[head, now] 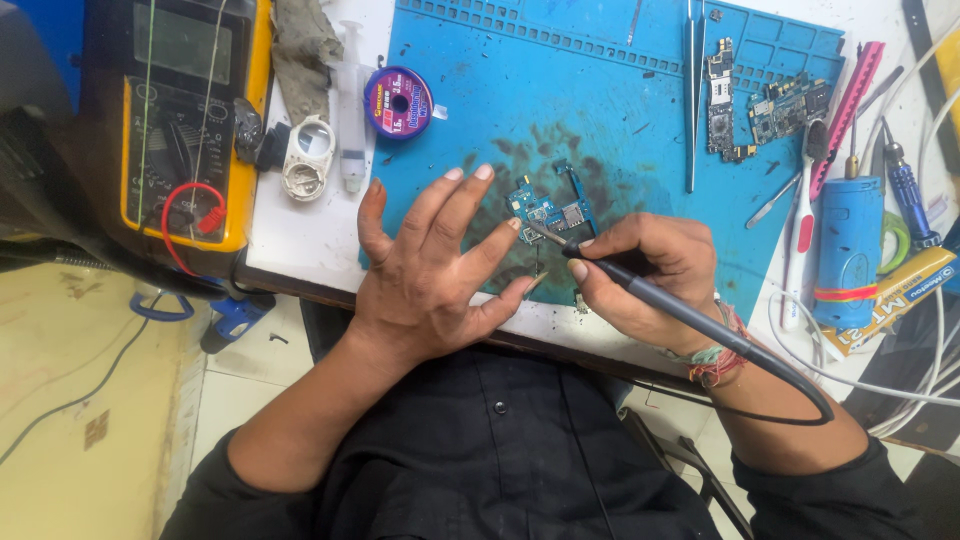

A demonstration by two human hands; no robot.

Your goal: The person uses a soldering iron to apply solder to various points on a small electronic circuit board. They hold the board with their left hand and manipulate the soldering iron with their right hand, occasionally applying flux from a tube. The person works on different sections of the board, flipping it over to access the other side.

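A small blue circuit board (552,208) lies on the stained middle of a blue work mat (590,90). My right hand (640,275) grips a grey soldering iron (690,318) like a pen, its metal tip resting on the board's near edge. Its cable loops back past my wrist. My left hand (430,270) lies with fingers spread on the mat, left of the board; its middle fingertips reach the board's left side and it holds nothing.
A yellow multimeter (185,120) with red lead stands at the far left. A solder wick spool (398,102), a syringe (350,110), tweezers (690,90), other circuit boards (760,105), a blue cylinder (848,250), screwdrivers and white cables crowd the bench's back and right.
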